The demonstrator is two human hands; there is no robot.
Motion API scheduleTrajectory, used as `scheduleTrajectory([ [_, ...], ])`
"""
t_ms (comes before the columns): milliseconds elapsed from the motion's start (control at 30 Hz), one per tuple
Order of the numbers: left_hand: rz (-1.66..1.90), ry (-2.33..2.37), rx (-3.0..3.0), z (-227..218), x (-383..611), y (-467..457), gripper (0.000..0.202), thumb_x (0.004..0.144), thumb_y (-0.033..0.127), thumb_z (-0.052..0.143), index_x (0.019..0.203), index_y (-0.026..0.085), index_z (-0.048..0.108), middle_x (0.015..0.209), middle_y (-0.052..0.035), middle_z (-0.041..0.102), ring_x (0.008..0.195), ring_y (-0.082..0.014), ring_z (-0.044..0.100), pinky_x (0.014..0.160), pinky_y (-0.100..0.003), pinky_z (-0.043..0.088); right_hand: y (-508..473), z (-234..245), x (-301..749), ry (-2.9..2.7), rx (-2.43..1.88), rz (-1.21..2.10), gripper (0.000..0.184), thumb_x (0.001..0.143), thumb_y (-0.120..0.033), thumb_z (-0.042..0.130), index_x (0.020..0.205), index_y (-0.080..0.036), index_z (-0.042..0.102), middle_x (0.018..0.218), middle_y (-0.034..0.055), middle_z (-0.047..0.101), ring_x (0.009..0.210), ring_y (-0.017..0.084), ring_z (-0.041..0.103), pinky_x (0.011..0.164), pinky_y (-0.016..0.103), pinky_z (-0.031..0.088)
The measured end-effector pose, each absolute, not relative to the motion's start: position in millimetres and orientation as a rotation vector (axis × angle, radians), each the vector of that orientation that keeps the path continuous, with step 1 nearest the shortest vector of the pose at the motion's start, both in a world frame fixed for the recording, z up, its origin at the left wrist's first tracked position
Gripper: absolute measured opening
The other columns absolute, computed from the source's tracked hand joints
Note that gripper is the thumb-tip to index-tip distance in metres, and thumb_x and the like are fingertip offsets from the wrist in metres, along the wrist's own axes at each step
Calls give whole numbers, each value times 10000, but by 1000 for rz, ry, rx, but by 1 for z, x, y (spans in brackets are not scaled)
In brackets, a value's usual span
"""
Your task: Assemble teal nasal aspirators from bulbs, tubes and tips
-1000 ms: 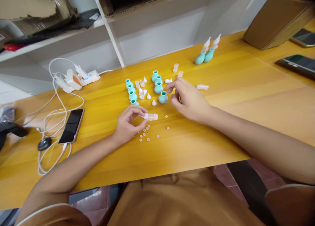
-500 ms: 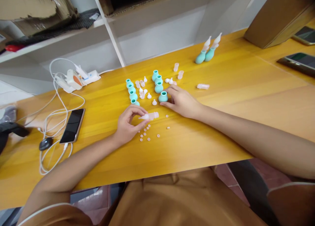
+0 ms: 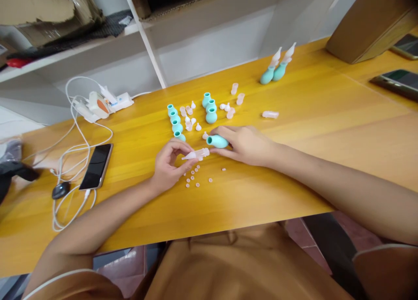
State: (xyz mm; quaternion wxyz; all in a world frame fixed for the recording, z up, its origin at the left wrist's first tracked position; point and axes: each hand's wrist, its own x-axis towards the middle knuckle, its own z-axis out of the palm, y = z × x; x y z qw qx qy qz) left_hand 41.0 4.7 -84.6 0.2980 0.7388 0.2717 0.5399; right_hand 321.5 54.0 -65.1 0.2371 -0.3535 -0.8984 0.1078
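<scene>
- Grip of the left hand [image 3: 167,166]: thumb and fingers pinch the nozzled clear tube [image 3: 201,153], its wide end toward the right hand [image 3: 251,144].
- Right grip: grasping a teal bulb [image 3: 218,141] tipped on its side, mouth facing left, near the tube end but out of line with it.
- Aligning tube and mouth before any contact seems wise; a light hold should spare the bulb's wall.
- Small rings [image 3: 197,185] lie loose on the tabletop [image 3: 254,195]; a low left hand could scatter them.
</scene>
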Motion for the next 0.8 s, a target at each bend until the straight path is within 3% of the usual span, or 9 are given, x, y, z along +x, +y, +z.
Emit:
scheduleTrajectory([
  [233, 1436, 734, 2011, -84, 40, 6, 233, 924, 171, 870, 1093, 220, 716, 1064, -53, 734, 984, -159, 728, 861, -287, 618, 50, -62, 320, -2586, -972, 172, 491, 1066, -595, 655, 1298, -162, 659, 1103, 131, 802, 804, 246, 712, 671, 286, 343],
  [500, 1437, 732, 2028, -83, 41, 5, 229, 925, 174, 873, 1099, 224, 733, 1071, -58, 753, 1000, -164, 738, 862, -291, 623, 45, -63, 318, -2600, -847, 218, 302, 1012, -298, 635, 1289, -178, 649, 1136, 86, 791, 768, 180, 670, 656, 271, 319],
  [800, 1349, 788, 2226, -79, 40, 3, 284, 880, 174, 919, 1120, 226, 775, 1033, -43, 756, 925, -157, 729, 839, -305, 612, 43, -62, 314, -2720, -1019, 177, 246, 1001, -347, 665, 1166, -168, 699, 962, 72, 790, 704, 182, 610, 629, 293, 187],
])
